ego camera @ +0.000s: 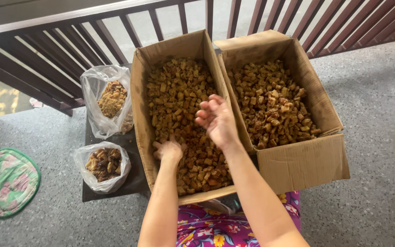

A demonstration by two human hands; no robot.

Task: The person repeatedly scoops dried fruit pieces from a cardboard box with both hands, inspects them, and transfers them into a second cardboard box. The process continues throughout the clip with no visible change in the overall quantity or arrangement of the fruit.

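Two open cardboard boxes stand side by side, the left box and the right box, both filled with small brown fried cubes. My left hand lies palm down in the left box, its fingers dug into the cubes. My right hand hovers a little above the same box near the shared wall, palm turned up and fingers loosely curled; I cannot tell whether it holds any pieces.
Two clear plastic bags sit left of the boxes on a dark low stand: a far bag of light crumbs and a near bag of darker pieces. A dark railing runs behind. A green floral cushion lies on the speckled floor.
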